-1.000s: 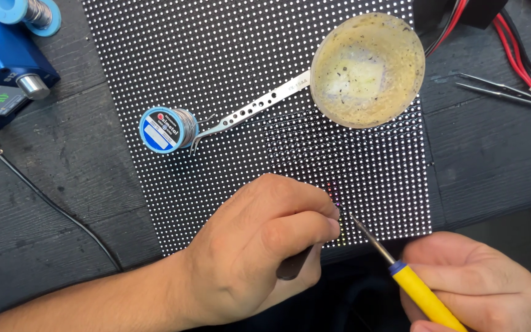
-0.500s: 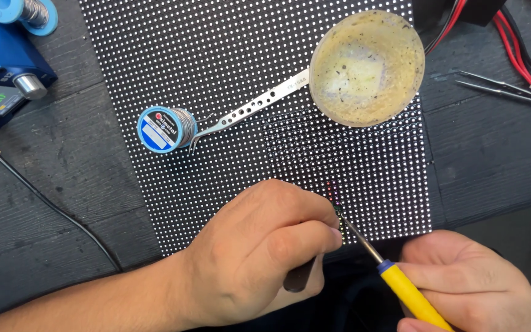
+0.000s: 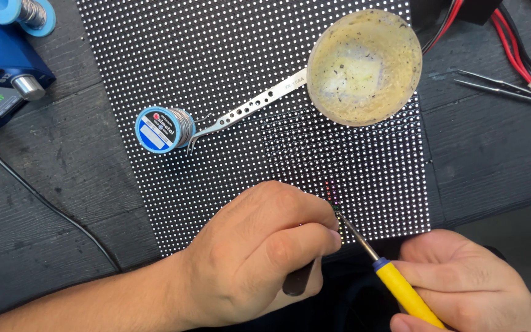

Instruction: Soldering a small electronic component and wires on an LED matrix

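Yellow plastic marked the handle of the soldering iron [image 3: 404,292], which the right hand [image 3: 471,286] held closed around it at the near edge, its thin metal tip slanting up to a spot on the black LED matrix panel [image 3: 228,55]. The left hand [image 3: 259,252] lay just beside it, fingers pinched shut on a dark-handled tool [image 3: 296,280] (its working end was hidden under the fingers), meeting the iron's tip at the same point. A few pixels there glowed red, so the rework looked to be in progress at that one spot, with nothing to show it was finished. Farther up the panel lay a blue spool of solder wire [image 3: 161,129], a perforated metal strip [image 3: 250,110] and a round, dirty yellowish dish [image 3: 364,64]. A blue soldering station [image 3: 1,61] stood far left.
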